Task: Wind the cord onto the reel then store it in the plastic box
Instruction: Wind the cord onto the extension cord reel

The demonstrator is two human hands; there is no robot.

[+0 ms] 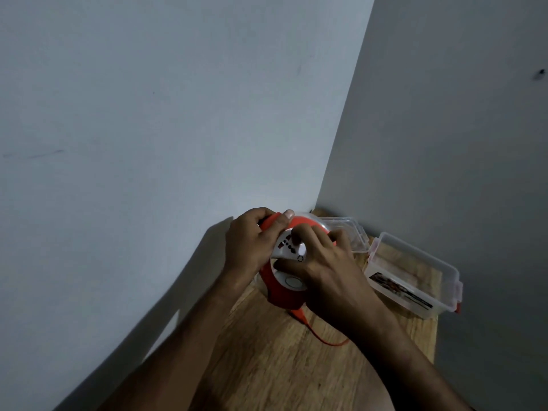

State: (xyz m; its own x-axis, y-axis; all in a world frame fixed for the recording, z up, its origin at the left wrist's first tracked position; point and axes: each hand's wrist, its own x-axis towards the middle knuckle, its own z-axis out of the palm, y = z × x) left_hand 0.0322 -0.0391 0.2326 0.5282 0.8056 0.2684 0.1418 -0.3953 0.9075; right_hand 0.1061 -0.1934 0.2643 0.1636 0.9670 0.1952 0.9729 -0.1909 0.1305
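Wooden plank surface (267, 360) fills lower centre, wedged into a grey wall corner. Clear rectangular plastic box (421, 277) sits open at right, its lid (347, 232) behind. Round orange-and-white cord reel (289, 262) at frame centre: left hand (252, 241) grips its orange rim, right hand (323, 262) curls over the white face. Orange cord (317, 330) trails below.

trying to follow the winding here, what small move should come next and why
Probably another turn of the reel: the left hand grips its red rim, the right hand lies on the white face, and a stretch of cord trails loose on the table. The box stands open.
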